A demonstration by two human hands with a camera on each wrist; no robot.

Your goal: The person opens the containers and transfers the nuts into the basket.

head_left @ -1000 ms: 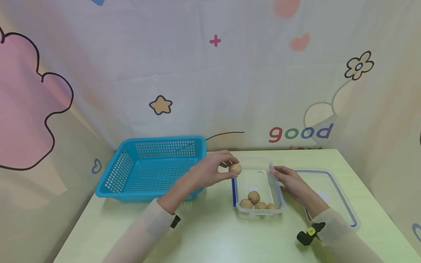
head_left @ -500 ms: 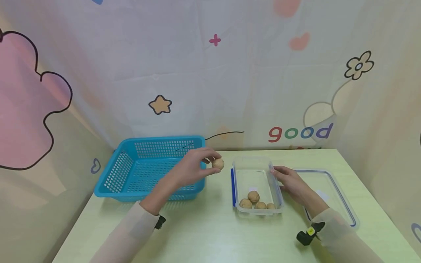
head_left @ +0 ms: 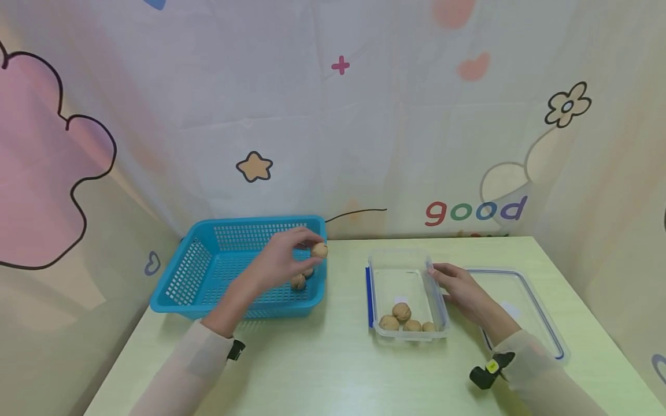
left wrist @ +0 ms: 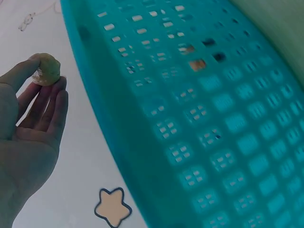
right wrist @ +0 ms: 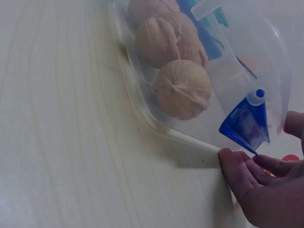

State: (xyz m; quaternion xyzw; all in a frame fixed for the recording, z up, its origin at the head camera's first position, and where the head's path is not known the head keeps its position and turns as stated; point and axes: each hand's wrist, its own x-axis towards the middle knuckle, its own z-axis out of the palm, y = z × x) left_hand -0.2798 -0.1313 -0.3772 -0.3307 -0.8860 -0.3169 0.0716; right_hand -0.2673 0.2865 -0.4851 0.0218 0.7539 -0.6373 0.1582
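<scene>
Pinching one round, pale-brown walnut (head_left: pixel 319 250) between thumb and fingertips, my left hand (head_left: pixel 281 258) hangs above the right end of the blue, rectangular, latticed plastic basket (head_left: pixel 166 304), on the left of the pale wood-grain table (head_left: pixel 333 370). A second ago this hand was at the left edge of the clear, rectangular plastic box (head_left: pixel 437 300), right of centre; it has since carried the walnut leftward. I judge the crossing from box to basket mostly done, with the nut not yet let go. My right hand (head_left: pixel 463 289) has stayed gripping the box's right wall, and the box has not shifted.

Counting: one basket, one box, and one flat, clear plastic lid with a blue border (head_left: pixel 520 300) lying at the right. Seven walnuts show: one in my left fingers, two in the basket's right end (head_left: pixel 298 282), four at the box's near end (head_left: pixel 402 312). My hand may hide others in the basket.
</scene>
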